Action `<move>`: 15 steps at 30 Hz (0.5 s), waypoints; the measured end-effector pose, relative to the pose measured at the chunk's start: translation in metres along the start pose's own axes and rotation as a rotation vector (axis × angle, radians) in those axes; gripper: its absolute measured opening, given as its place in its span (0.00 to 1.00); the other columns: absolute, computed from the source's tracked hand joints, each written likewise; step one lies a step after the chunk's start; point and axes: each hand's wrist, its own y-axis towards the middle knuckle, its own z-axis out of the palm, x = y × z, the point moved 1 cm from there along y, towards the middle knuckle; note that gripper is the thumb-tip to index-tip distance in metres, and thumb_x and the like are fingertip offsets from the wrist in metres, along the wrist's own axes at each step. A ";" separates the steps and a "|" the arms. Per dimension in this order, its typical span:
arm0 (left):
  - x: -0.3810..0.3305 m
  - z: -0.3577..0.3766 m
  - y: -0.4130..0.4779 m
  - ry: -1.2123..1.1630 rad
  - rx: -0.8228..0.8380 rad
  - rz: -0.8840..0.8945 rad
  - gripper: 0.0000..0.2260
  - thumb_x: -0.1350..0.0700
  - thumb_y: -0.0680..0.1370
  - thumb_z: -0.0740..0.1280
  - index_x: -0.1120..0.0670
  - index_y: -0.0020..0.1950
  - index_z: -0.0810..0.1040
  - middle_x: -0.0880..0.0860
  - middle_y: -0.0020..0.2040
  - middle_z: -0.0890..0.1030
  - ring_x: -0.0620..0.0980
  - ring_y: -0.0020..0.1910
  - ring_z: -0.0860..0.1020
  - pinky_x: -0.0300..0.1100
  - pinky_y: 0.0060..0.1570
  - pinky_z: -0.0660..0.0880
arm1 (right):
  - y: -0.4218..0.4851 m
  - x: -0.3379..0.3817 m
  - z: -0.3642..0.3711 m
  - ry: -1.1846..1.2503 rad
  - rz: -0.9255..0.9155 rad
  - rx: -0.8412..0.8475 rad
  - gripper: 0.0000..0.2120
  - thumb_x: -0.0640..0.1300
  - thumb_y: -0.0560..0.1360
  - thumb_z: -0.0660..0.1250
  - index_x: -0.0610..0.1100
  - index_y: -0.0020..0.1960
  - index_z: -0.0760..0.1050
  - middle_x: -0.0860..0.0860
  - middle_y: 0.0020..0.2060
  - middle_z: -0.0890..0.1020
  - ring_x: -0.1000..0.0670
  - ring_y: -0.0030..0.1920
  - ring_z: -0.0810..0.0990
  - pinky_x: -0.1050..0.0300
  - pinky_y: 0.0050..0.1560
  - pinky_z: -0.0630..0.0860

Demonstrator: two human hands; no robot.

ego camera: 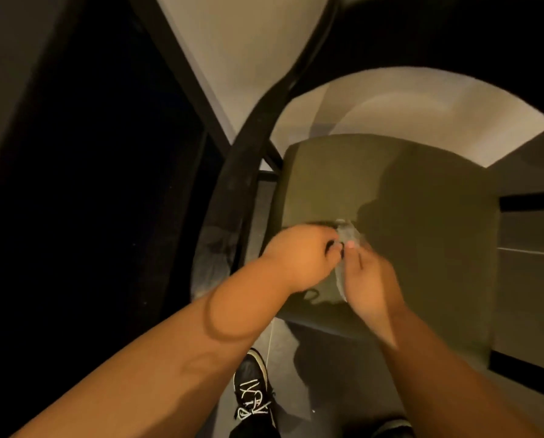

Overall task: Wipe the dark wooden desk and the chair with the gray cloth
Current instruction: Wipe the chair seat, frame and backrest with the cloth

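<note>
Pinching gray cloth [346, 236], left hand [299, 257] and right hand [369, 279] hover over chair [406, 197] beside desk [84, 184].

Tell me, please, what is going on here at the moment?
A person standing over the chair pinches the gray cloth between the left hand and the right hand, above the front of its olive seat. The picture is blurred, so I cannot tell whether the cloth touches the seat. A black laced shoe shows on the floor below.
</note>
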 end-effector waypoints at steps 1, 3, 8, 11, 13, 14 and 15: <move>-0.002 -0.013 -0.025 -0.093 -0.109 0.031 0.09 0.48 0.83 0.64 0.50 0.52 0.81 0.45 0.39 0.79 0.50 0.40 0.78 0.48 0.41 0.77 | -0.003 0.021 -0.005 0.098 0.057 -0.001 0.19 0.50 0.88 0.53 0.45 0.62 0.82 0.44 0.57 0.85 0.40 0.59 0.82 0.56 0.53 0.71; 0.005 -0.037 -0.074 -0.194 -0.410 0.040 0.08 0.51 0.81 0.66 0.50 0.56 0.83 0.45 0.40 0.81 0.47 0.40 0.80 0.47 0.43 0.77 | -0.013 0.068 -0.016 0.224 0.050 0.000 0.16 0.50 0.87 0.56 0.49 0.58 0.82 0.50 0.52 0.85 0.47 0.55 0.83 0.61 0.52 0.69; 0.049 -0.058 -0.151 -0.218 -0.863 -0.334 0.15 0.51 0.78 0.66 0.54 0.63 0.79 0.50 0.61 0.80 0.48 0.60 0.77 0.46 0.62 0.72 | -0.055 0.158 -0.010 0.008 -0.459 0.118 0.26 0.56 0.86 0.48 0.44 0.74 0.75 0.46 0.73 0.76 0.47 0.77 0.68 0.59 0.76 0.61; 0.069 -0.050 -0.151 -0.574 -0.761 -0.621 0.12 0.50 0.81 0.69 0.48 0.64 0.76 0.47 0.61 0.78 0.47 0.60 0.78 0.42 0.58 0.74 | -0.052 0.182 0.020 -0.213 -0.695 0.375 0.30 0.58 0.86 0.43 0.49 0.83 0.62 0.50 0.84 0.56 0.51 0.85 0.41 0.47 0.84 0.44; 0.077 -0.040 -0.142 -0.721 -0.684 -0.752 0.06 0.53 0.84 0.64 0.46 0.60 0.76 0.47 0.53 0.81 0.53 0.56 0.82 0.41 0.49 0.72 | -0.014 0.179 0.036 -0.383 -0.768 0.379 0.30 0.59 0.86 0.41 0.51 0.83 0.63 0.50 0.85 0.52 0.48 0.84 0.38 0.41 0.83 0.42; 0.078 -0.037 -0.139 -0.711 -0.673 -0.755 0.08 0.53 0.86 0.59 0.48 0.60 0.78 0.48 0.51 0.82 0.56 0.55 0.82 0.41 0.47 0.71 | 0.011 0.179 0.039 -0.488 -0.795 0.350 0.30 0.59 0.86 0.42 0.51 0.83 0.62 0.48 0.85 0.51 0.45 0.84 0.38 0.39 0.83 0.41; 0.079 -0.034 -0.135 -0.686 -0.663 -0.745 0.12 0.51 0.87 0.56 0.49 0.60 0.80 0.50 0.51 0.83 0.56 0.54 0.82 0.41 0.48 0.73 | 0.038 0.178 0.039 -0.588 -0.796 0.312 0.30 0.59 0.85 0.44 0.50 0.84 0.60 0.46 0.85 0.51 0.43 0.84 0.38 0.37 0.83 0.41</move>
